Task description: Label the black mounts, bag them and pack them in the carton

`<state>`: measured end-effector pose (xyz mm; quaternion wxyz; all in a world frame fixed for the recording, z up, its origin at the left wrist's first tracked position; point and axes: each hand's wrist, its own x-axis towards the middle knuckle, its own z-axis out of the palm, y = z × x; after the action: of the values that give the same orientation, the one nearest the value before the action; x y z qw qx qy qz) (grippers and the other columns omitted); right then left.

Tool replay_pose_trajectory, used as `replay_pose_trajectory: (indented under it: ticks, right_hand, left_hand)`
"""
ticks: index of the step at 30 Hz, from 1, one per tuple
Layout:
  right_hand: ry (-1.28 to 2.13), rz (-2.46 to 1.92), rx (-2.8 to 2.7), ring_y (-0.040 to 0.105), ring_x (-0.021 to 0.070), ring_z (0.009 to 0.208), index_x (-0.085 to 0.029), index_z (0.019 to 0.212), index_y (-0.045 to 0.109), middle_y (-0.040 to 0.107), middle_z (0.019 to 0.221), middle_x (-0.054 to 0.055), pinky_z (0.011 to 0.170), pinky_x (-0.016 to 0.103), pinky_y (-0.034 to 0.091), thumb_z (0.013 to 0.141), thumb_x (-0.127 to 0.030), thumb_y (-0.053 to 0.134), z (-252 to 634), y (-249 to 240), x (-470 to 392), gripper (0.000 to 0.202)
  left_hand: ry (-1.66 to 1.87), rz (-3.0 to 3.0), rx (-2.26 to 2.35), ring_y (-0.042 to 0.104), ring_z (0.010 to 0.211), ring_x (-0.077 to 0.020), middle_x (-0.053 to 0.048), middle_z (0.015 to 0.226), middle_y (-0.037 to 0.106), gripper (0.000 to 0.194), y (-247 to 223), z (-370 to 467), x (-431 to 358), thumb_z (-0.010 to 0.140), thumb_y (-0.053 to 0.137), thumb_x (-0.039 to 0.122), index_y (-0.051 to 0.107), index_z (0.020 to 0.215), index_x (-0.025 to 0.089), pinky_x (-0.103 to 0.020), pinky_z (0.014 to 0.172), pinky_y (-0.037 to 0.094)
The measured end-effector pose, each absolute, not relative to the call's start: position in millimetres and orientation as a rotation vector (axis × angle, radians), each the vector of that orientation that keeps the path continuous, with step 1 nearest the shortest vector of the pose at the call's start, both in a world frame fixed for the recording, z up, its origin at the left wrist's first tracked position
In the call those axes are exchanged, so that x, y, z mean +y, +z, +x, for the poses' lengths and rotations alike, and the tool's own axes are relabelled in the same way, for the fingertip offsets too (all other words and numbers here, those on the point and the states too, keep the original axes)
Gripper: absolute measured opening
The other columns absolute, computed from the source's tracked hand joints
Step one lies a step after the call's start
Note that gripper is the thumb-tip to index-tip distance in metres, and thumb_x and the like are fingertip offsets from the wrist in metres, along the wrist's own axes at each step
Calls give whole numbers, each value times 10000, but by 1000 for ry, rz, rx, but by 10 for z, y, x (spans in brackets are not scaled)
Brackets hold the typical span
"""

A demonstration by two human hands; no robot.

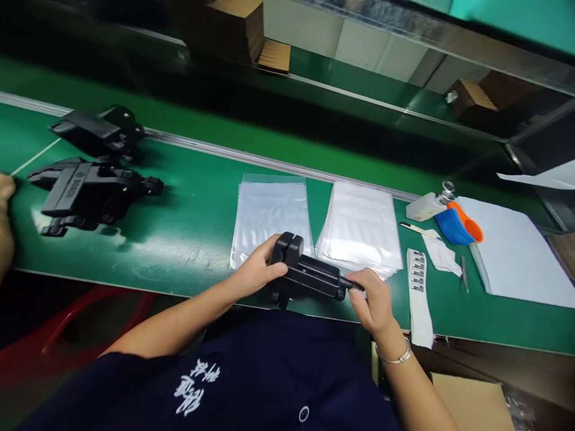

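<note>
A black bracket-like device (312,276), with a rounded knobbed end and a long flat body, is held level between my hands at the table's front edge. My left hand (258,270) is closed round its knobbed end, thumb on top. At the other end, my right hand (372,297) grips the thin rod that sticks out of the body. Just beyond the device lie a stack of clear plastic bags (272,209) and, to its right, a stack of whiter plastic sheets or bags (363,224). The device's underside is partly hidden.
Two larger black assemblies (90,191) lie on the green table (193,239) at left, near another person's hand (5,191). At right are a label strip (417,281), tweezers (464,274), a dispenser bottle (424,206), a blue-and-orange roll (453,224) and white sheets (521,245).
</note>
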<state>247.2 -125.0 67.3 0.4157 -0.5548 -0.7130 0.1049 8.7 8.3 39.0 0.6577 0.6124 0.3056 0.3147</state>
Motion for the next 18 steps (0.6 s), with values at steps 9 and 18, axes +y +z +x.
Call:
replay_pose_trajectory:
  ticks: [9, 18]
  right_hand:
    - [1566, -1317, -644, 236, 92, 419, -189, 1050, 630, 277, 473, -106, 449, 230, 354, 848, -525, 568, 2399, 518, -1005, 397]
    - [888, -1379, -840, 602, 245, 1066, -220, 1006, 697, 677, 1065, 78, 1000, 441, 443, 831, -512, 659, 2272, 233, -1019, 343]
  left_hand:
    - [763, 1945, 520, 672, 987, -271, -90, 1054, 711, 577, 465, -74, 122, 590, 869, 398, 633, 1088, 229, -368, 870, 521]
    - [755, 941, 809, 624, 904, -206, -53, 937, 682, 563, 346, 324, 149, 738, 702, 611, 625, 1052, 150, -292, 780, 475]
